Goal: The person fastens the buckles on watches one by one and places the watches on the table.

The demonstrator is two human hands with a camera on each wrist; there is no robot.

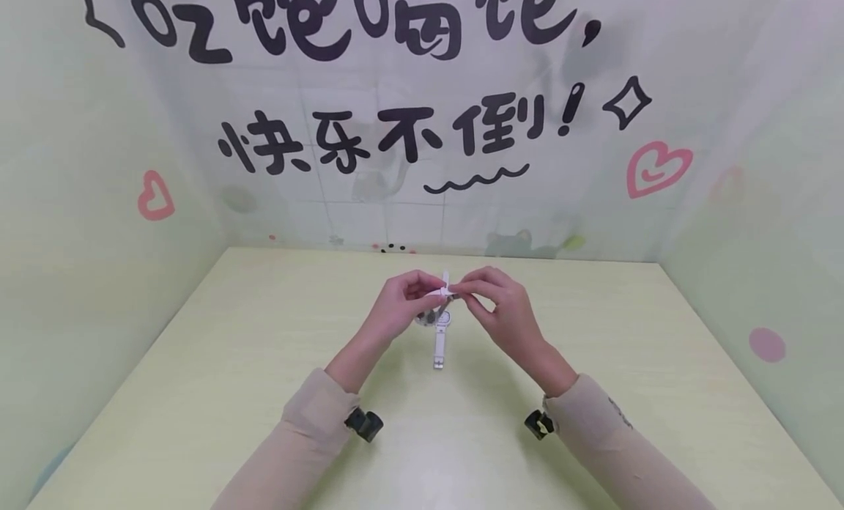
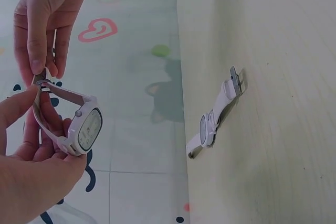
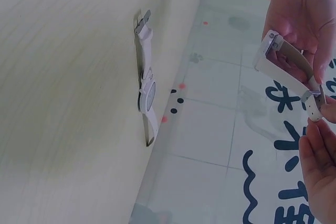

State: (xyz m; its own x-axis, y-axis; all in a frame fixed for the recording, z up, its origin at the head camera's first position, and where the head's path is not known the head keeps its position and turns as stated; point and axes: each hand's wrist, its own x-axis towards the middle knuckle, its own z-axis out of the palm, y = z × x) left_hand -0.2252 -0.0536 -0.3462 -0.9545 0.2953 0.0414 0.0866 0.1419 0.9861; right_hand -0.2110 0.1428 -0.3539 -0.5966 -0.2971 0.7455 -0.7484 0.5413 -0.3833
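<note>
A white wristwatch [image 2: 90,129] with a pale round dial is held up off the table, its strap bent into a loop. My left hand [image 1: 399,305] holds it by the strap, thumb and fingers near the metal buckle [image 2: 43,83]. My right hand [image 1: 504,308] pinches the strap at the buckle from the other side, fingertips close to the left hand's. In the right wrist view the white strap [image 3: 286,77] runs into the buckle between both hands; the dial faces away there. A second white wristwatch [image 1: 439,341] lies on the table below the hands, strap stretched out and buckle towards me.
The pale wood-look table [image 1: 264,393] is bounded by a printed back wall [image 1: 409,224] and side walls [image 1: 758,275]. Small black wrist cameras [image 1: 364,424] sit at both sleeve cuffs.
</note>
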